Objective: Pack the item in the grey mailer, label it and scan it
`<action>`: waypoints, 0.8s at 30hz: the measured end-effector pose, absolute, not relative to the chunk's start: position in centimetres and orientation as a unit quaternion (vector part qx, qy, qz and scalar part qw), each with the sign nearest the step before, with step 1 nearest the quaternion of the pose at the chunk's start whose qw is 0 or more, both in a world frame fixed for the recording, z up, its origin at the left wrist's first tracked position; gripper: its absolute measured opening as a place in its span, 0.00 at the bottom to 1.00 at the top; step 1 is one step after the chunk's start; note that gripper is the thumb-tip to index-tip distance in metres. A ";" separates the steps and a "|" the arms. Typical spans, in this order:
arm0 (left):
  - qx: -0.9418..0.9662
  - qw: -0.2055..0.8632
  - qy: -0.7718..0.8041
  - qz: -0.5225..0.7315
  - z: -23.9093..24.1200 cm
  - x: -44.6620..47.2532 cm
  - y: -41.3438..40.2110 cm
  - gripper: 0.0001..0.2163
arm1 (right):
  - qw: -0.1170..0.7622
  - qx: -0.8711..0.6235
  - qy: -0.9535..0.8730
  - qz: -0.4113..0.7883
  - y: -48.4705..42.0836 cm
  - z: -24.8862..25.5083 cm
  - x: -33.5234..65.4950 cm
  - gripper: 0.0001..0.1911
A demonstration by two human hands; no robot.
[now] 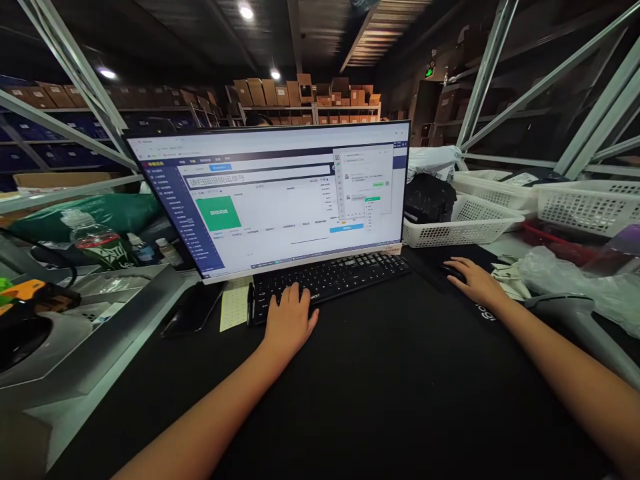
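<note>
At frame centre we see the left hand (290,320) resting flat, grip wide, on the keyboard (333,277); at right, the right hand (473,280) covers a mouse (449,270), grip curled over it, on the black tabletop (400,380).

The room is a dim storeroom with a dark ceiling (210,20) lit by round lamps (246,12). Along the back, metal shelves (305,107) carry rows of brown cardboard boxes (260,90), and more boxes line the racks at the left (55,97). Slanted grey steel struts (487,67) cross the view on both sides. A green sign (429,70) glows above a doorway at the right. The bench (390,373) has a black top.
</note>
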State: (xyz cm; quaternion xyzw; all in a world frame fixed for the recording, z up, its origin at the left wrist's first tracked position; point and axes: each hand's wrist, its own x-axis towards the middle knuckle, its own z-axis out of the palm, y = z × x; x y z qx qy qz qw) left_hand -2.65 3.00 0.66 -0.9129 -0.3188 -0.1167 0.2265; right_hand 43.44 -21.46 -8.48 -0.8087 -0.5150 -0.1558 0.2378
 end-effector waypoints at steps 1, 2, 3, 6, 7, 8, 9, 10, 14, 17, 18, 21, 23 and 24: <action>-0.912 0.223 -0.326 -0.110 0.7 -2.6 2.9 0.22 | 0.236 -0.810 -0.514 -0.155 -21.5 -8.5 43.4 0.26; -0.911 0.220 -0.332 -0.105 0.7 -2.6 2.9 0.22 | 0.233 -0.811 -0.514 -0.153 -21.5 -8.5 43.4 0.27; -0.911 0.216 -0.337 -0.101 0.8 -2.6 2.8 0.22 | 0.231 -0.812 -0.514 -0.152 -21.6 -8.4 43.4 0.27; -0.908 0.209 -0.350 -0.091 0.8 -2.6 2.7 0.22 | 0.226 -0.812 -0.515 -0.153 -21.6 -8.3 43.3 0.28; -0.908 0.207 -0.353 -0.088 0.9 -2.6 2.6 0.22 | 0.227 -0.812 -0.515 -0.154 -21.7 -8.3 43.2 0.28; -0.908 0.205 -0.354 -0.086 0.9 -2.6 2.6 0.22 | 0.228 -0.812 -0.515 -0.154 -21.7 -8.3 43.2 0.28; -0.909 0.203 -0.355 -0.083 1.0 -2.5 2.6 0.22 | 0.231 -0.811 -0.515 -0.155 -21.7 -8.2 43.1 0.28; -0.909 0.201 -0.356 -0.081 1.0 -2.5 2.5 0.22 | 0.234 -0.810 -0.514 -0.156 -21.7 -8.2 43.0 0.28; -0.912 0.195 -0.353 -0.069 1.2 -2.4 2.4 0.22 | 0.251 -0.795 -0.530 -0.153 -21.7 -8.3 43.0 0.29; -0.916 0.190 -0.347 -0.065 1.4 -2.4 2.3 0.22 | 0.258 -0.780 -0.554 -0.135 -21.7 -8.4 43.3 0.30; -0.917 0.188 -0.347 -0.065 1.4 -2.4 2.2 0.22 | 0.256 -0.777 -0.560 -0.130 -21.7 -8.5 43.4 0.30; -0.917 0.184 -0.349 -0.061 1.6 -2.4 2.0 0.23 | 0.235 -0.776 -0.572 -0.121 -21.8 -9.2 44.1 0.31; -0.917 0.184 -0.350 -0.055 1.5 -2.4 1.9 0.23 | 0.223 -0.780 -0.572 -0.120 -21.7 -10.0 44.9 0.31; -0.917 0.185 -0.349 -0.054 1.5 -2.4 1.9 0.23 | 0.223 -0.779 -0.573 -0.123 -21.7 -10.4 45.4 0.31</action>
